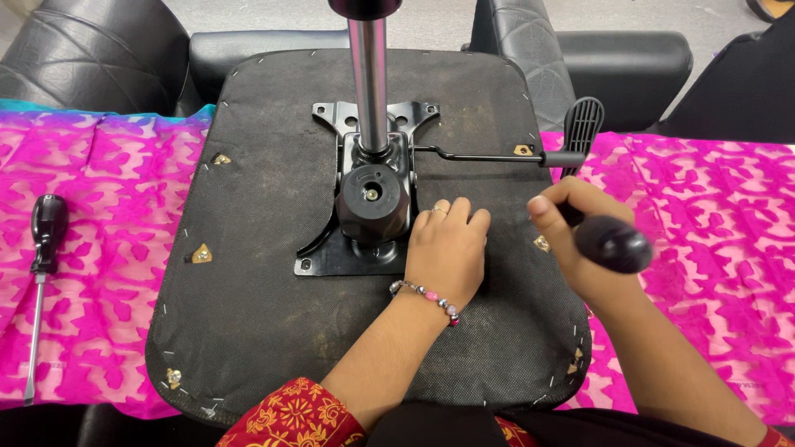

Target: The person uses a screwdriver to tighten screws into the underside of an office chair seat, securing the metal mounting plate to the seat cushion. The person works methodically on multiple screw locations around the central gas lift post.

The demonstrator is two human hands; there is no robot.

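I see one upturned seat base point(273, 314) lying flat on the counter point(108, 273), which is draped in pink patterned cloth; this position exposes the black metal mounting plate point(327, 252) and the chrome gas cylinder point(368, 83) standing upright from it.

My left hand point(447, 252) rests flat, fingers loosely spread, just right of the plate; in my judgement it steadies the seat. This grip holds nothing.

My right hand point(571, 228) is closed around the black handle of a screwdriver point(611, 244), near the right edge of the seat. Its tip is hidden.

One adjustment lever point(505, 156) extends right from the mechanism.

Count: two screwdrivers. The second screwdriver point(43, 273) lies unused at far left, well apart. Brass corner fittings: I count five visible.
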